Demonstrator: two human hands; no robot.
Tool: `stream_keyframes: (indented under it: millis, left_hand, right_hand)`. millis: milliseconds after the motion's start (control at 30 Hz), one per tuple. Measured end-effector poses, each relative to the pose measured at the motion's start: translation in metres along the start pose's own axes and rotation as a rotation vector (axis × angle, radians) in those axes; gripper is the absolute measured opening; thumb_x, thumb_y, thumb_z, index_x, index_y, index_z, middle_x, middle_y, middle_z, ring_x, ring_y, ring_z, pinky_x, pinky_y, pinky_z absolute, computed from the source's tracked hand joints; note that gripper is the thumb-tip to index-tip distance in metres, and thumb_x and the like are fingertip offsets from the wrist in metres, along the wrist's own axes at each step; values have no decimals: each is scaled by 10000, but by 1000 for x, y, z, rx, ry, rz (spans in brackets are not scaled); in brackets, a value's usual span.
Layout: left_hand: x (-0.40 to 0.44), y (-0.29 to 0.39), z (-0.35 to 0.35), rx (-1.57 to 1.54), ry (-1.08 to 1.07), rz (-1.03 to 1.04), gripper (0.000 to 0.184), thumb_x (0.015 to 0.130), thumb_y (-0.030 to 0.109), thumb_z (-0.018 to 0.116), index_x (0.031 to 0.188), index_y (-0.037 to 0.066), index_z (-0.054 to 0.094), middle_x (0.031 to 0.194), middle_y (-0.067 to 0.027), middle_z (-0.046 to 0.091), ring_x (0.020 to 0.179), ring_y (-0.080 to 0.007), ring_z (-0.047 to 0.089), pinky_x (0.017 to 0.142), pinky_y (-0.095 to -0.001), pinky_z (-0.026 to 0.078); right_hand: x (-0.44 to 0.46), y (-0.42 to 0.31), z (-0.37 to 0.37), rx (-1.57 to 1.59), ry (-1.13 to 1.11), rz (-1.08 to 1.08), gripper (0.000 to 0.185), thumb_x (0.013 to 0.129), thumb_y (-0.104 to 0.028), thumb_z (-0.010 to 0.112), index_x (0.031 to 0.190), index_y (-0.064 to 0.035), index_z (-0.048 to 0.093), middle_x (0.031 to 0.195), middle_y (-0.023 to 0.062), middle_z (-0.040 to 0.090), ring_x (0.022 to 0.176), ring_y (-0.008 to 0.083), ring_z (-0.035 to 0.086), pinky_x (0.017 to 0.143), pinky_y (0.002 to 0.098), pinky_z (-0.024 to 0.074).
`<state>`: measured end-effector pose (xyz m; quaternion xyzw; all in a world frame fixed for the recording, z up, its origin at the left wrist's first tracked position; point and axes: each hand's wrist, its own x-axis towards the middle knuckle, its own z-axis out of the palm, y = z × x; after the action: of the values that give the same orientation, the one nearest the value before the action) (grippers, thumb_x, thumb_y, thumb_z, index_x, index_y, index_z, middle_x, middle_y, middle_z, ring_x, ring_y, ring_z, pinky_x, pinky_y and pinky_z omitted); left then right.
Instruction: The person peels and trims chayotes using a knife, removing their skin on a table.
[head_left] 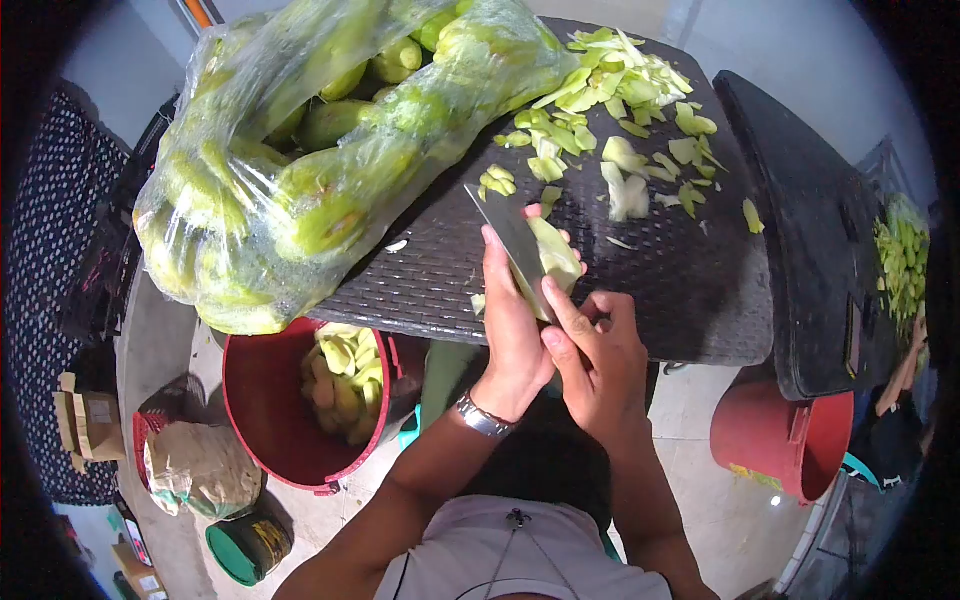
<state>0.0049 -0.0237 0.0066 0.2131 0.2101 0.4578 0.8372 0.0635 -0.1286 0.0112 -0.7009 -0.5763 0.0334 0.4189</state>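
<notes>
My left hand, with a metal watch on its wrist, is wrapped round a peeled pale green fruit near the front edge of the dark woven table. A wide knife blade lies along the fruit's left side, its tip pointing up and left. My right hand is closed at the blade's lower end, fingertips against the blade and fruit. The knife's handle is hidden. Beyond my hands, green peelings are scattered over the table.
A large clear bag of green fruit covers the table's left. Below it stands a red bucket holding peeled pieces. Another red bucket is at right, beneath a second dark table. A green-lidded can stands lower left.
</notes>
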Motion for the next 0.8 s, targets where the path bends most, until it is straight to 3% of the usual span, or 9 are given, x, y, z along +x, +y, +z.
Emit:
stream_keyframes:
  millis: [167,233,267,367,467,567,667,700,800]
  left_hand:
    - [12,-7,-1,247,67,115,617,1085,599,385,1257,43,588,1053,-96,656,926,-209,660,812,-365,566]
    - [20,-3,-2,192,33,78,587,1082,585,417,1176,37,605,1048,-108,676,933,-205,671,841,-358,564]
    - [26,0,0,112,63,76,587,1079,586,425,1180,35,602,1068,-121,681,949,-229,678,861,-381,565]
    - [44,8,-10,-86,46,-20,610,1070,592,419,1223,25,583,1116,-164,685,1005,-325,683,935,-519,550]
    - [46,24,-18,-163,-7,-150,605,1073,574,383,1237,33,598,1112,-168,687,998,-330,680,948,-530,543]
    - [52,26,-28,-195,-83,-196,606,1072,567,369,1250,39,608,1107,-174,687,997,-337,679,945,-530,548]
    - [50,26,-28,-178,-52,-150,614,1069,572,370,1266,41,609,1104,-182,687,1003,-346,679,933,-529,560]
    - [51,24,-29,-176,-59,-126,613,1068,571,376,1273,40,605,1105,-184,686,1005,-349,679,928,-528,565]
    - [52,20,-34,-207,-136,-108,601,1060,568,422,1301,43,588,1119,-186,686,1007,-353,683,906,-525,587]
  right_hand:
    - [19,12,10,97,180,-41,449,984,-177,661,1420,-78,615,1062,201,564,817,293,635,648,377,535]
    - [29,28,11,71,195,-130,445,997,-176,640,1422,-52,594,1060,216,574,833,291,648,652,375,541]
    - [29,29,11,161,145,76,397,1027,-191,614,1385,-22,591,956,170,620,736,219,647,597,327,522]
    - [55,26,-21,864,13,845,348,1051,-215,598,1333,-12,609,843,83,632,608,142,596,541,278,475]
    - [65,36,-23,760,114,690,334,1062,-230,595,1316,-14,601,742,10,611,517,97,534,506,259,449]
    - [42,34,-22,488,-5,536,413,1040,-207,613,1417,-48,557,841,85,614,639,155,607,553,300,513]
    - [14,15,-11,-84,8,-120,530,1006,-218,656,1511,-131,516,967,153,567,800,242,633,632,355,563]
    - [2,-4,-11,-96,-116,42,607,977,-268,691,1551,-222,499,1069,183,499,904,310,606,700,386,579]
    - [-12,-11,-4,-90,-142,51,568,974,-318,694,1517,-242,548,1074,156,489,858,293,621,684,372,580]
